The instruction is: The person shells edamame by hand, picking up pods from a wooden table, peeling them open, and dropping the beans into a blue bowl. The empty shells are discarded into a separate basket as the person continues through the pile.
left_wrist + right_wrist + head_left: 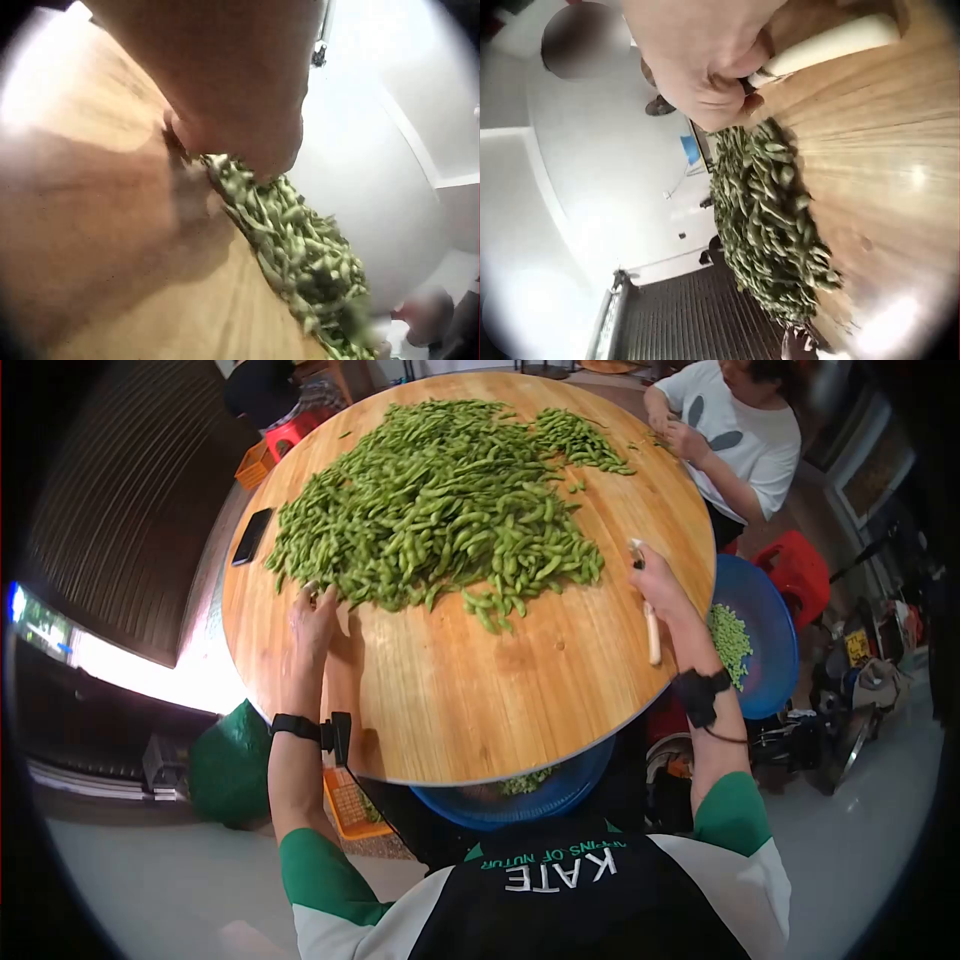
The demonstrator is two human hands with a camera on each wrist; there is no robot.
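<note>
Golden wood makes the round table [450, 700], broad enough to keep the heaped green pods [420, 510] within reach. The left hand [313, 622] touches their near-left edge; whether it pinches any is unclear. Right of them, the right hand [661, 588] curls its fingers round a white-handled tool [653, 638], seemingly to steady it.

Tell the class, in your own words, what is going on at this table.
A person's left hand is at the near edge of a big heap of green pods; its grip is unclear. The right hand holds a pale-handled tool by the round table. Another person is at the far right, and a blue basin beside the table holds small green beans.
</note>
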